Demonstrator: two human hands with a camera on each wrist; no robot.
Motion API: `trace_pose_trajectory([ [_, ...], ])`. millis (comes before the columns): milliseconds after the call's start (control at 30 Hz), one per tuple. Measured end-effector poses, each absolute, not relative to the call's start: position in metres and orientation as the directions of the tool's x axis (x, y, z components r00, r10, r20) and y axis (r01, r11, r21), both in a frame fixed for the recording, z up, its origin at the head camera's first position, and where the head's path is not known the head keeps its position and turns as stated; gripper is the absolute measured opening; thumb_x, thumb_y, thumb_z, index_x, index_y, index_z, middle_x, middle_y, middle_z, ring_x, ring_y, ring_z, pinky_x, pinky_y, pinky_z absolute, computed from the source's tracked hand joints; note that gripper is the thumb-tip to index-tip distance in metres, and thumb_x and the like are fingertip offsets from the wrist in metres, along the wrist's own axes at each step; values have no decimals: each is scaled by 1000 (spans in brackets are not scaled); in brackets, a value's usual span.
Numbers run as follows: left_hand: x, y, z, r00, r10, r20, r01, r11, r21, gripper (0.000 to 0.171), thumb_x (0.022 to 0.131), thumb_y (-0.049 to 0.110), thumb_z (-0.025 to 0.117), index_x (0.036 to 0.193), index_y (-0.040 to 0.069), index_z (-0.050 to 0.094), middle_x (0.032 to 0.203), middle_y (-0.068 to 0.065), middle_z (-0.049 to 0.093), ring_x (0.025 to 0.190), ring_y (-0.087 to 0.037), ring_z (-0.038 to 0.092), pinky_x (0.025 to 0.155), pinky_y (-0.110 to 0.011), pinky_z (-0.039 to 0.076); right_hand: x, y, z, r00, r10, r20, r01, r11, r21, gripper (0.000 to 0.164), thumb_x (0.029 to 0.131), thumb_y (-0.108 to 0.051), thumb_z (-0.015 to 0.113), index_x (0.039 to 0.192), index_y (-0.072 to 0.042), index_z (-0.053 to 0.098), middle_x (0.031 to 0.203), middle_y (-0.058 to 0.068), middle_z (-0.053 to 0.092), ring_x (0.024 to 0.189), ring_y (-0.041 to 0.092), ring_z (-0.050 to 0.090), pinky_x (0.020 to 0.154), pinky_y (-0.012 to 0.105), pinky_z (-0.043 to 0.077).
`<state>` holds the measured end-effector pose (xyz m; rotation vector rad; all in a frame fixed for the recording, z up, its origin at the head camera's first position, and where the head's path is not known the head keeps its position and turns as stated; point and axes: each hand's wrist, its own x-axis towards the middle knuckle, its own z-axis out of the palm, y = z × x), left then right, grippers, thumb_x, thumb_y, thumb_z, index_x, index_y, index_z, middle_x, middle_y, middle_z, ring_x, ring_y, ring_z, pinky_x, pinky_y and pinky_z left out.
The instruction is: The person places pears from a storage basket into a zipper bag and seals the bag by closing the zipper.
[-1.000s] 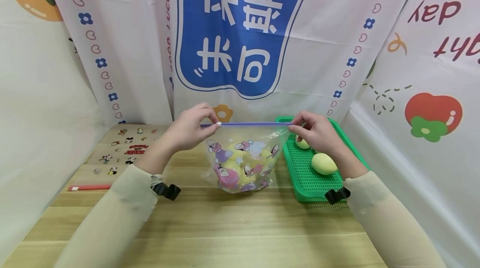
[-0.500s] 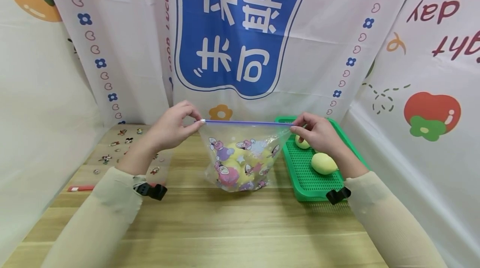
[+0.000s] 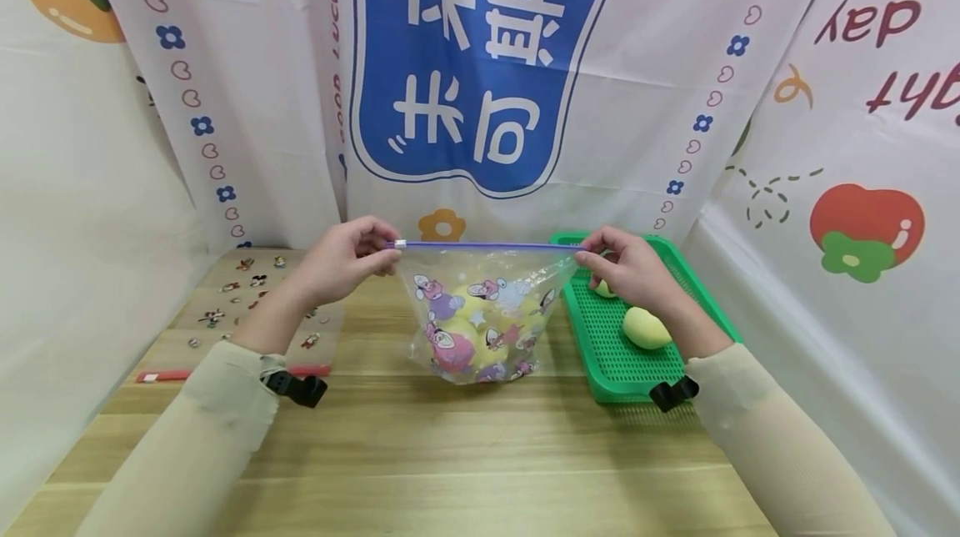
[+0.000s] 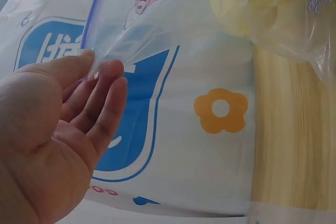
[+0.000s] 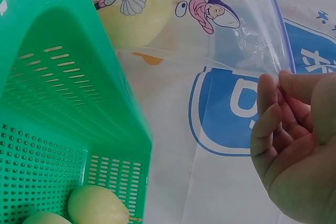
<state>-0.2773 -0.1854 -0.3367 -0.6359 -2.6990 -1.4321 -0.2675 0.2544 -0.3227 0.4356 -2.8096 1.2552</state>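
Observation:
A clear zip bag with cartoon prints and a purple zip strip hangs upright between both hands, its bottom at the tabletop. Round yellow fruit show through the plastic. At the bag's left top corner, my left hand pinches the strip beside the white slider, which sits at that end. My right hand pinches the right top corner between thumb and fingers. Part of the right hand is in front of the green basket in the head view.
Yellow fruit lie in the green basket at the right. Another printed bag with a red zip strip lies flat on the wooden table at the left. A printed curtain hangs behind.
My left hand has moved left with the white slider, from partway along the strip to its left end. The right hand has kept its hold on the right corner.

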Motion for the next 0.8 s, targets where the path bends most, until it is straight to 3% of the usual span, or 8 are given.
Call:
trace_pose_trajectory([
  [233, -285, -194, -347, -964, 247, 101, 204, 435, 877, 25, 110, 16, 68, 127, -2, 70, 117, -20, 75, 100, -20, 74, 85, -19, 65, -271, 250, -321, -961, -263, 89, -238, 612, -754, 26, 111, -29, 68, 126, -9, 70, 106, 9, 72, 76, 18, 71, 61, 29, 55],
  [433, -287, -194, -349, -970, 221, 102, 192, 438, 878, 25, 111, 19, 68, 127, 1, 70, 118, -19, 75, 100, -18, 74, 86, -19, 64, -280, 242, -325, -961, -272, 51, -224, 653, -723, 25, 111, -31, 68, 122, -10, 71, 108, 9, 70, 78, 21, 71, 61, 31, 55],
  [800, -302, -186, -343, -974, 154, 167, 216, 404, 889, 24, 111, 15, 67, 127, -3, 71, 118, -21, 74, 93, -10, 72, 84, -17, 63, -299, 230, -309, -975, -186, 118, -217, 714, -666, 25, 114, -26, 60, 126, -6, 69, 115, 13, 74, 82, 20, 72, 75, 35, 59],
])
